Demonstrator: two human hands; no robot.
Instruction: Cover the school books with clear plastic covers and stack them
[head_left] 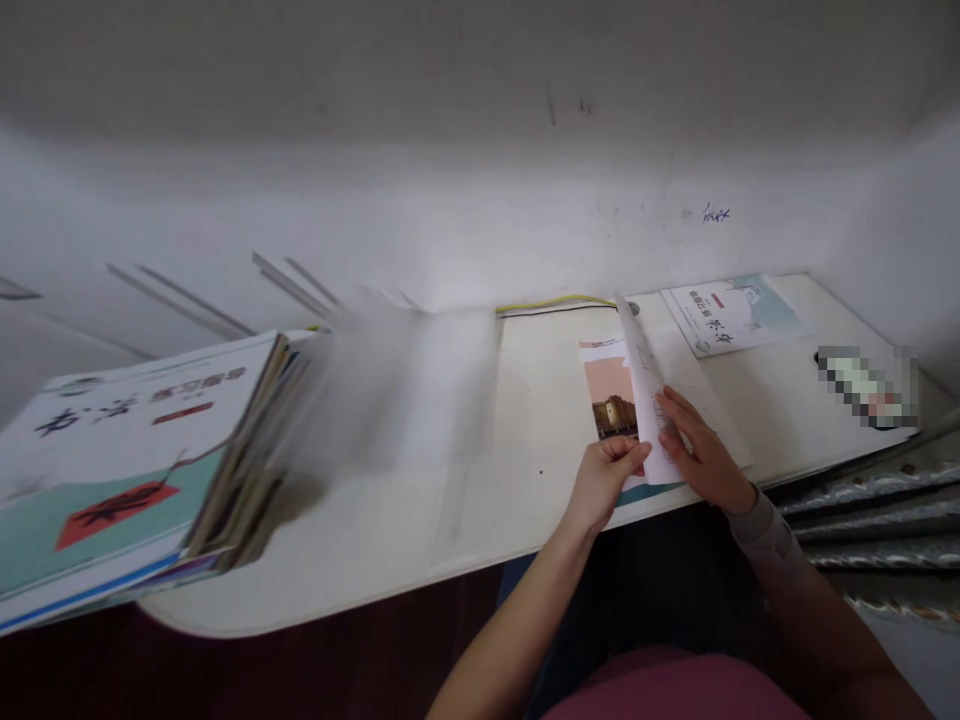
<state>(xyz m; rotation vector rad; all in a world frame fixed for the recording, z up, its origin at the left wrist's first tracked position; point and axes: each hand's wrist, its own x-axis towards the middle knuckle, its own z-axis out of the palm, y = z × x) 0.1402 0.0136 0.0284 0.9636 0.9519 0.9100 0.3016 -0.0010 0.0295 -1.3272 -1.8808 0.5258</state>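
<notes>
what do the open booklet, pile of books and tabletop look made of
Open booklet: paper, as the raised page curves thinly; finish unclear. Pile of books: paper, with layered edges; the top cover looks smooth, perhaps coated card. Tabletop: smooth, even white, possibly laminate or painted board.

The single view looks from the wearer's head, forward and down at close range, across the table [517, 420] to the wall [450, 220] at twelve o'clock, with left hand [606, 475] and right hand [705, 455] towards four o'clock.
</notes>
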